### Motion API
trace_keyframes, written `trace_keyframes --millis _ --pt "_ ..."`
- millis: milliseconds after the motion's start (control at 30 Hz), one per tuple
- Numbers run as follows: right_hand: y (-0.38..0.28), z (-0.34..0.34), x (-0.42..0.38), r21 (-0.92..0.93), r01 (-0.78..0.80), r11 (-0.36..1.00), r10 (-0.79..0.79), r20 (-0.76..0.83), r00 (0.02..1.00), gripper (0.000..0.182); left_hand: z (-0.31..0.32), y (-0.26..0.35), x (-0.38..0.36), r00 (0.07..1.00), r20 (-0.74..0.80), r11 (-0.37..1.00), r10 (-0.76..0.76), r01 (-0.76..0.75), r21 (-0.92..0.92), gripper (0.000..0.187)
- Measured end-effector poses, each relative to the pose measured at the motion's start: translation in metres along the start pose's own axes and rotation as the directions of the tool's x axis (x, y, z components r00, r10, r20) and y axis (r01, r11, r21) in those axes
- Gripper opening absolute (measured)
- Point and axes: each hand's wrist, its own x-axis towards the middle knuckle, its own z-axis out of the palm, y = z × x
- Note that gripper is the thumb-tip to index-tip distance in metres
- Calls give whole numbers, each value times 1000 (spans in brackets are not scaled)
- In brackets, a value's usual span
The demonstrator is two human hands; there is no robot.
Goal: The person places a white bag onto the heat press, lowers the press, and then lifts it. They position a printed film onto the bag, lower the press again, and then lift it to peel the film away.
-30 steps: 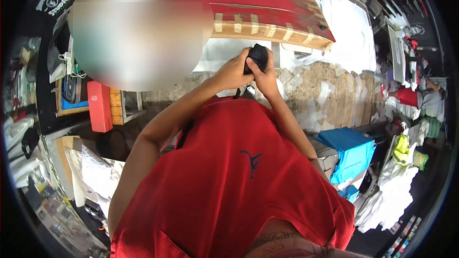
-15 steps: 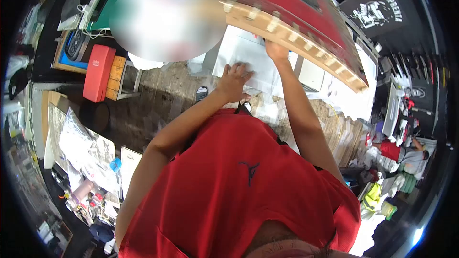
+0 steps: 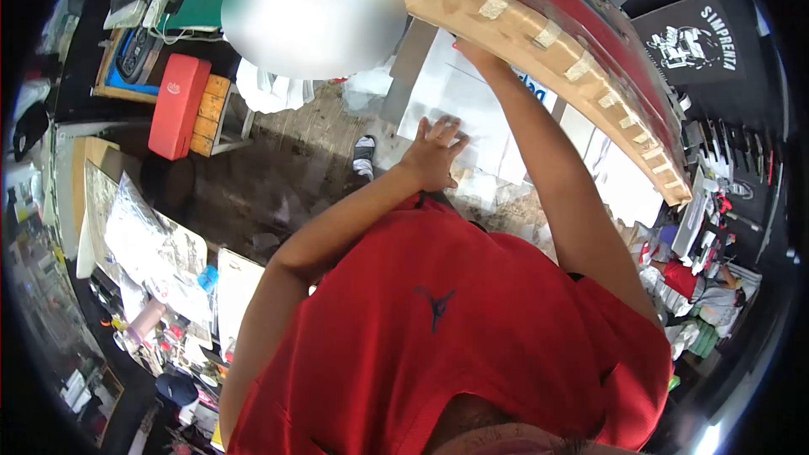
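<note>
My left hand has its fingers spread over the near edge of a large white sheet or board with blue lettering at its right. My right hand reaches to the far part of the white sheet, beside a long cardboard-edged panel patched with tape. Its fingers are mostly hidden, and a small red thing shows at their tip; whether they grip it is unclear. The panel's red top slants across the upper right.
A red box rests by a wooden stool at the left. Plastic bags and tools cover a table at lower left. A person in red and grey is far right. A blurred area hides the top centre.
The view has shifted, so the panel and white sheet appear further right. My left hand stays spread near the sheet's edge. My right hand shows slightly higher, still at the sheet's far part.
</note>
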Motion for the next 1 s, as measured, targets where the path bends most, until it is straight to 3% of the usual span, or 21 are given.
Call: trace_keyframes --millis 200,267,300,467,667,733,767,867,933,1000 --pt "-18 -11 -5 267 -207 941 214 3 977 35 -14 -2 15 976 214 996 -32 50 -78 101" --pt "-19 -44 -27 205 -259 944 224 177 958 36 -19 -1 17 968 251 997 -23 41 -68 102" --pt "-20 -60 -38 174 -286 942 214 343 915 38 -22 0 19 963 270 998 -15 30 -52 101" --pt "55 -130 -102 172 -498 850 415 363 834 35 -36 1 24 937 348 994 -21 56 -91 101" --pt "95 -161 -126 161 -458 874 383 351 854 32 -38 -9 26 929 369 970 30 62 -235 99" --pt "93 -160 -118 128 -521 844 414 460 785 31 -38 -11 26 922 383 961 52 59 -271 100" --pt "90 -158 -113 115 -497 860 398 456 796 31 -38 -12 26 924 378 959 50 61 -276 100" --pt "67 -141 -100 198 -381 903 266 437 859 29 -34 -12 25 905 418 968 79 30 -249 101" --pt "35 -123 -88 254 -353 900 255 351 901 26 -35 -13 27 892 441 964 97 26 -266 101" --pt "6 -108 -73 236 -380 895 274 383 882 26 -41 -16 28 880 463 963 105 27 -270 101"
